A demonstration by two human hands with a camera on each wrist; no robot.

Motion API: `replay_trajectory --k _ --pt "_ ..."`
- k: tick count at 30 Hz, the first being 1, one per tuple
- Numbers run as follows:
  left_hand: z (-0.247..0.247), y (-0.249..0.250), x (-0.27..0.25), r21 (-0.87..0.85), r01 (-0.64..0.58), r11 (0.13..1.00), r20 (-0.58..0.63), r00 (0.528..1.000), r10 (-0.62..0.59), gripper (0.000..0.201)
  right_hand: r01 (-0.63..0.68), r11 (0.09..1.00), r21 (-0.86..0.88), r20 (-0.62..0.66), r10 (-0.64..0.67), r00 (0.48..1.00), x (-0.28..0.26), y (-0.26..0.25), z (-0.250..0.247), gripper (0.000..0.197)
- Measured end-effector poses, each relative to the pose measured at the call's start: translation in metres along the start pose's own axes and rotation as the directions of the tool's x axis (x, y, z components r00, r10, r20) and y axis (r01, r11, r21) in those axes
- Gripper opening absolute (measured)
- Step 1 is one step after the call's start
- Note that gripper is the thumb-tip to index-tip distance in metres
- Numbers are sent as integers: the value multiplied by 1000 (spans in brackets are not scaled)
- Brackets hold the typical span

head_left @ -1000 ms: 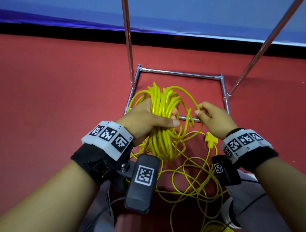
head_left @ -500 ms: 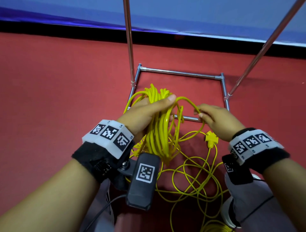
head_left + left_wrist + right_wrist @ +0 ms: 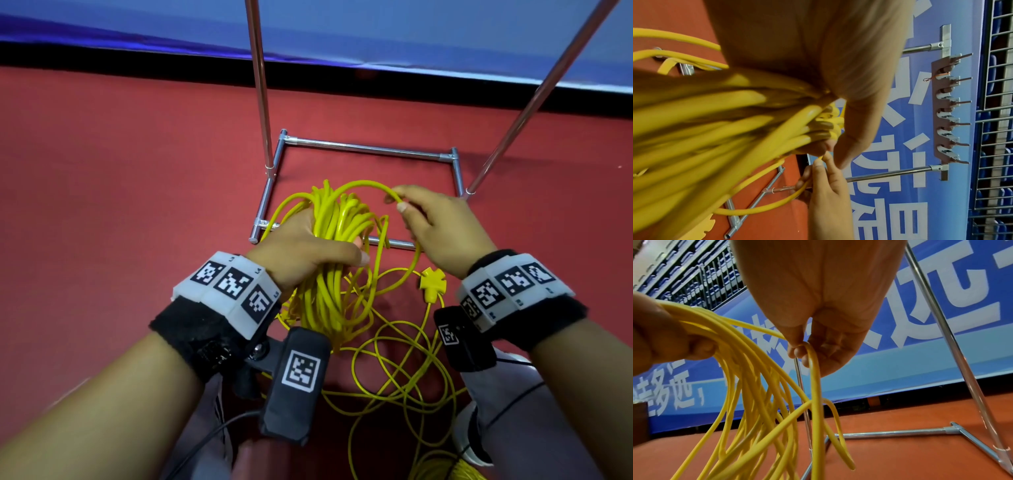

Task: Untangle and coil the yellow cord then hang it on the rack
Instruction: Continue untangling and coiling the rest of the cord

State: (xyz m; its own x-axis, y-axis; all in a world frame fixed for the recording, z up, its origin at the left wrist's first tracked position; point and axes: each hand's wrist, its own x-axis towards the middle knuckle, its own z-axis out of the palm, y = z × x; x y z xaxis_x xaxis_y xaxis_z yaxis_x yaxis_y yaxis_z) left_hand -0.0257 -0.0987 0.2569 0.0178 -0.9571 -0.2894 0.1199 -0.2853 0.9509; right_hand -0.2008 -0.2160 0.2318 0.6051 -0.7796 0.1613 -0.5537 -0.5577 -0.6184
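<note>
Head view: from above, the red floor (image 3: pixel 102 205) carries everything here, with a blue banner wall behind it.
Rack: a silver metal tube rack (image 3: pixel 368 148) stands on the floor just beyond the hands; in the left wrist view its brown hook bar (image 3: pixel 941 107) sits up top, bare of any cord.
Yellow cord: the long yellow plastic-sheathed cord (image 3: pixel 329 274) is mostly gathered into a thick bunch of loops in front of the rack's base; a loose tangle of it lies on the floor below, near the person's knees.
Left hand: the left hand (image 3: pixel 305 253) is clenched round the middle of the bunch, thumb across the front.
Right hand: the right hand (image 3: pixel 435 226) pinches a single strand at the top of a new loop, between thumb and fingers (image 3: pixel 797 352).
Plug: a small yellow multi-way socket end (image 3: pixel 432 283) lies on the floor below the right hand.
Doing it well: I would lay this loop the same size as the others, let the strand slide to shed twist, and keep the left grip firm so nothing spills.
</note>
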Motion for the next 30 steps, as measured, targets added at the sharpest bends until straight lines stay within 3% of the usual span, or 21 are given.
replay_trajectory --k 5,9,15,18,22,24,26,30 --pt "2 5 -2 -47 23 999 -2 1000 -23 25 37 999 -7 20 -37 999 0 4 0 22" --pt "0 8 -1 -48 82 996 14 997 -81 45 69 997 -46 78 -66 995 -1 15 -3 23" --pt "1 7 -2 -96 85 992 13 996 -84 38 81 997 -18 88 -79 993 -1 15 2 23" --pt "1 9 -1 -92 114 989 -6 993 -115 50 44 999 8 127 -45 991 -3 12 3 22" --pt "3 9 -1 -52 54 997 -41 998 -56 45 -39 993 107 166 21 986 -7 8 7 16" --pt "1 10 -1 -56 30 998 -57 998 -33 43 -89 994 61 198 76 977 -9 13 10 17" --pt "-1 12 0 -80 16 997 -80 997 -23 42 -157 987 37 259 143 955 -14 22 16 24" --pt "-2 13 0 -103 -10 995 -137 991 -4 36 -339 903 266 415 210 885 -21 32 27 41"
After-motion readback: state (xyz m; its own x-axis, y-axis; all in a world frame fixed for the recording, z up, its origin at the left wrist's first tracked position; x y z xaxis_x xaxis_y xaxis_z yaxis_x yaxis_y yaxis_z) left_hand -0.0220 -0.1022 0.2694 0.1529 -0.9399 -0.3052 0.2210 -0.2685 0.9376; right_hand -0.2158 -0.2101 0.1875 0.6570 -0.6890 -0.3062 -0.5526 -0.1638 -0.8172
